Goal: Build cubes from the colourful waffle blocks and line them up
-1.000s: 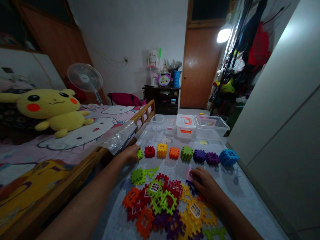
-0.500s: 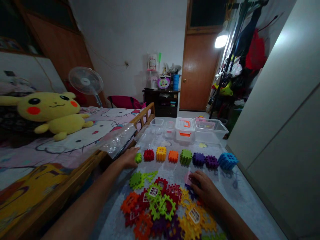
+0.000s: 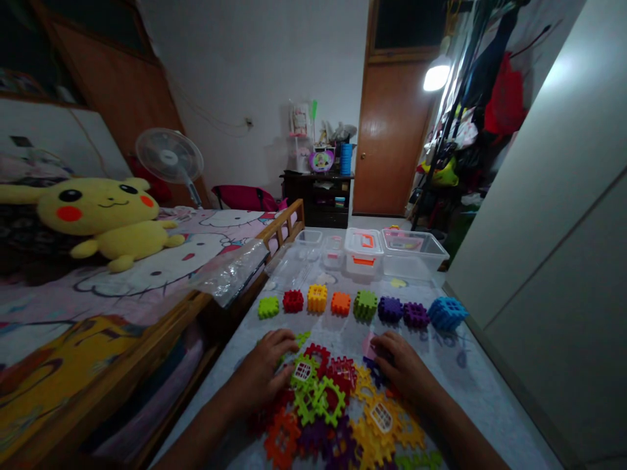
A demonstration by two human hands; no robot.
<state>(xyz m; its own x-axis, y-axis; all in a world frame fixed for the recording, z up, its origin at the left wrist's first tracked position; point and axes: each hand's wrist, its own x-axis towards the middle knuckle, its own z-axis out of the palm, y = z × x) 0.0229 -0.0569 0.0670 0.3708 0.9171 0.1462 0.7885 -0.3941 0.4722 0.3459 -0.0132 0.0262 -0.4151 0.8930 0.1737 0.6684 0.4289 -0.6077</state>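
My left hand [image 3: 268, 365] hovers over the left side of a pile of flat toothed plastic building pieces, fingers apart and bent, with nothing seen in them. Lime green pieces [image 3: 313, 395] lie beside its fingertips. My right hand [image 3: 399, 359] rests at the pile's right edge, fingers loosely curved over dark blue pieces [image 3: 373, 372] and close to a pink patch [image 3: 368, 346]. It does not appear to hold anything. Yellow pieces [image 3: 375, 444] and orange pieces [image 3: 282, 438] lie nearer to me. Beyond the hands stands a row of assembled cubes, from a lime green block [image 3: 268, 307] to a light blue block [image 3: 447, 314].
Clear plastic boxes, one with a lid and orange clips [image 3: 363, 251], stand at the table's far end. A bed with a wooden rail [image 3: 196, 310] borders the left side, carrying a yellow plush toy [image 3: 117, 225]. A pale cabinet [image 3: 548, 215] runs along the right.
My left hand has left the lime green block at the row's left end and moved back toward me onto the pile. My right hand has hardly moved.
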